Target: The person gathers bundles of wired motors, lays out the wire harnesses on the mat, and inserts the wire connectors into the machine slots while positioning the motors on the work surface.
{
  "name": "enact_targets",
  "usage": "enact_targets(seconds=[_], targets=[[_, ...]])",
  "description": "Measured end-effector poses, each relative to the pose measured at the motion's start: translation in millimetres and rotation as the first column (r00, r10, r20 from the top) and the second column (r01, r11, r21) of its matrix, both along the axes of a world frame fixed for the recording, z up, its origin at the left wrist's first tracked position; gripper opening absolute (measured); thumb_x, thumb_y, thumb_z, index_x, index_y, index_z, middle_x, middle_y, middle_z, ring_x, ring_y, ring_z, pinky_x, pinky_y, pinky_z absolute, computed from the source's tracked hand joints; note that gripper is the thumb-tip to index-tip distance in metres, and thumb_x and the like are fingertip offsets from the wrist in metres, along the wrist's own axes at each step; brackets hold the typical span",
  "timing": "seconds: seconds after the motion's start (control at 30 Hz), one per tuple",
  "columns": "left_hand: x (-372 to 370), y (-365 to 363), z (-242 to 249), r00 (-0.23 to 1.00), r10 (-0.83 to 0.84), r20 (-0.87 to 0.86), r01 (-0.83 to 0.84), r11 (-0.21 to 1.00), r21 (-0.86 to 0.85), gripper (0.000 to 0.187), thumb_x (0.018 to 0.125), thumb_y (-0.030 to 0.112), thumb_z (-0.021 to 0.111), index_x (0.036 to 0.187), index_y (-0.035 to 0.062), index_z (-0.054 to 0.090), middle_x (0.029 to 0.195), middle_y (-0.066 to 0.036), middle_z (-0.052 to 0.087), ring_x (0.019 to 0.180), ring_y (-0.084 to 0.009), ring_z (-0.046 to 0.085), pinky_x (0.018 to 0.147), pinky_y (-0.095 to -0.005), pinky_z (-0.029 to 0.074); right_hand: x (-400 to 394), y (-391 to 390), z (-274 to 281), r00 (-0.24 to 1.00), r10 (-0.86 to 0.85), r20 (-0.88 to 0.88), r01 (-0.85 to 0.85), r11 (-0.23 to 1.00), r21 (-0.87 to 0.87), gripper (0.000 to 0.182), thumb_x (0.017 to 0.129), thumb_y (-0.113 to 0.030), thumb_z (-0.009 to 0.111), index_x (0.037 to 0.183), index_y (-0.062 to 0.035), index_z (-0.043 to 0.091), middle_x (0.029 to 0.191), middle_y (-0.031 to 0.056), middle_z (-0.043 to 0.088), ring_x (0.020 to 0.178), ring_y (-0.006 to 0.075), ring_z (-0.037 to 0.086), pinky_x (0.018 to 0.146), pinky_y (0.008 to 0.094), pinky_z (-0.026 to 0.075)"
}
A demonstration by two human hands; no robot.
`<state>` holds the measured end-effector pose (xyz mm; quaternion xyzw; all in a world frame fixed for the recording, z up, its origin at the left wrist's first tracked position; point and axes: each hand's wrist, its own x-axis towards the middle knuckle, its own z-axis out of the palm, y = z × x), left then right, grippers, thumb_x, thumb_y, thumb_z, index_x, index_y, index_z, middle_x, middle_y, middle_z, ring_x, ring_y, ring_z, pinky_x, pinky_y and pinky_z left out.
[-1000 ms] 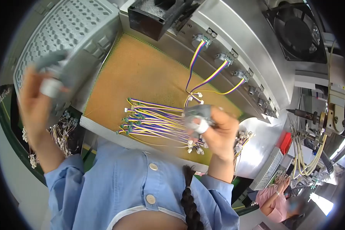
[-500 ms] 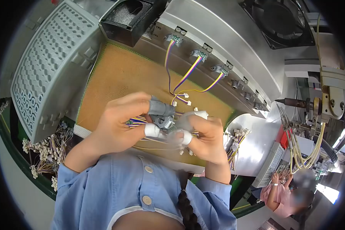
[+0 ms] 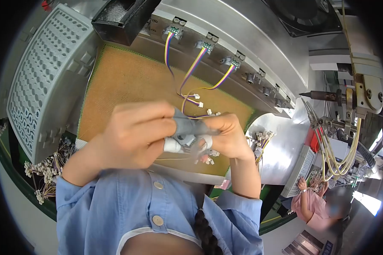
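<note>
My left hand (image 3: pixel 136 134) and my right hand (image 3: pixel 225 136) meet over the orange mat (image 3: pixel 127 76), fingertips wrapped in grey and white covers. Between them is a small grey part (image 3: pixel 185 139), partly hidden by the fingers and blurred. The left fingers pinch it from the left, the right fingers close on its right side. Wires with white connectors (image 3: pixel 209 160) show just below the right fingertips. Beyond the hands, three small green boards (image 3: pixel 207 46) sit in the metal fixture, with yellow, white and purple wires (image 3: pixel 193 70) hanging onto the mat.
A grey perforated tray (image 3: pixel 47 72) stands at left, wire bundles (image 3: pixel 51 170) below it. A black box (image 3: pixel 119 19) is at the top. On the right are a soldering iron (image 3: pixel 323 95), more wires (image 3: pixel 261 142) and a person in pink (image 3: pixel 312 204) farther off.
The view has shifted, so the fixture and tray appear farther left and higher. My hands are closer together around the grey part, and the left hand's wire bundle is now hidden.
</note>
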<state>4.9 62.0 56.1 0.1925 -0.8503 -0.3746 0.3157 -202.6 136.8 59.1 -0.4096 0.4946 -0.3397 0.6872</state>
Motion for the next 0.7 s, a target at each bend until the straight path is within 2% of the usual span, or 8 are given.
enact_targets(seconds=[0.1,0.2,0.27,0.33,0.4,0.5,0.6,0.7], targets=[[-10,-11,5,0.994,-0.111,-0.018,0.112,0.988,0.106,0.023,0.056,0.001,0.067,0.079,0.0016,0.063,0.076,-0.008,0.056,0.069,-0.0217,0.056,0.057,-0.0313,0.044,1,1,-11,1.000,0.023,0.009,-0.021,0.986,-0.164,0.017,0.079,-0.011,0.065,0.093,-0.0023,0.062,0.076,0.0040,0.064,0.056,0.0070,0.059,0.043,0.0176,0.045],[-19,-16,1,0.965,-0.260,-0.035,0.262,0.955,0.141,0.030,0.057,0.005,0.071,0.085,0.0024,0.061,0.082,-0.008,0.052,0.084,-0.0226,0.053,0.066,-0.0321,0.044,11,8,7,0.977,-0.068,0.203,0.056,0.996,0.066,0.032,0.073,-0.012,0.067,0.100,0.0041,0.058,0.085,0.0072,0.063,0.069,0.0109,0.060,0.053,0.0236,0.049],[-25,5,-11,0.993,0.028,-0.115,0.036,0.855,0.518,0.042,0.060,0.006,0.072,0.099,0.0030,0.058,0.090,-0.007,0.050,0.090,-0.0199,0.052,0.072,-0.0302,0.044,15,14,-1,0.979,-0.200,-0.034,0.198,0.979,-0.053,0.030,0.076,-0.016,0.064,0.098,0.0037,0.058,0.080,0.0072,0.062,0.065,0.0121,0.060,0.048,0.0237,0.049],[-12,6,-26,0.992,0.026,-0.127,0.044,0.857,0.514,0.049,0.065,0.006,0.072,0.109,0.0028,0.052,0.099,-0.006,0.050,0.090,-0.0161,0.052,0.076,-0.0271,0.043,6,19,-11,0.836,-0.527,0.152,0.541,0.837,-0.076,0.027,0.082,-0.020,0.057,0.095,0.0034,0.057,0.075,0.0078,0.061,0.056,0.0127,0.058,0.041,0.0243,0.048],[-2,6,-31,0.941,0.314,-0.122,-0.172,0.760,0.627,0.049,0.068,0.006,0.071,0.111,0.0013,0.050,0.100,-0.006,0.052,0.089,-0.0142,0.052,0.076,-0.0263,0.042,1,14,-14,0.661,-0.720,0.212,0.750,0.642,-0.161,0.038,0.085,-0.033,0.051,0.093,0.0033,0.056,0.067,0.0092,0.057,0.042,0.0141,0.051,0.035,0.0220,0.042],[20,0,-41,0.938,0.330,-0.103,-0.210,0.780,0.589,0.041,0.074,0.003,0.064,0.112,-0.0005,0.048,0.098,-0.005,0.053,0.087,-0.0115,0.050,0.076,-0.0243,0.040,-11,21,-21,0.569,-0.769,0.290,0.820,0.558,-0.130,0.039,0.084,-0.036,0.052,0.105,-0.0030,0.051,0.082,0.0117,0.057,0.040,0.0162,0.049,0.034,0.0228,0.043],[37,-5,-45,0.893,0.432,-0.130,-0.308,0.795,0.523,0.035,0.079,0.002,0.058,0.112,-0.0008,0.047,0.090,-0.003,0.053,0.083,-0.0091,0.050,0.074,-0.0214,0.039,-28,46,-3,0.420,-0.896,0.146,0.906,0.403,-0.132,0.044,0.081,-0.041,0.053,0.109,-0.0069,0.047,0.092,0.0144,0.058,0.034,0.0145,0.046,0.031,0.0252,0.045],[63,-9,-56,0.858,0.513,-0.031,-0.392,0.691,0.607,0.029,0.079,-0.002,0.058,0.107,-0.0031,0.049,0.092,-0.004,0.052,0.084,-0.0105,0.051,0.079,-0.0231,0.040,-60,73,-2,0.480,-0.853,0.204,0.877,0.461,-0.137,0.044,0.082,-0.042,0.051,0.099,-0.0013,0.052,0.080,0.0121,0.060,0.035,0.0139,0.047,0.031,0.0251,0.044]])
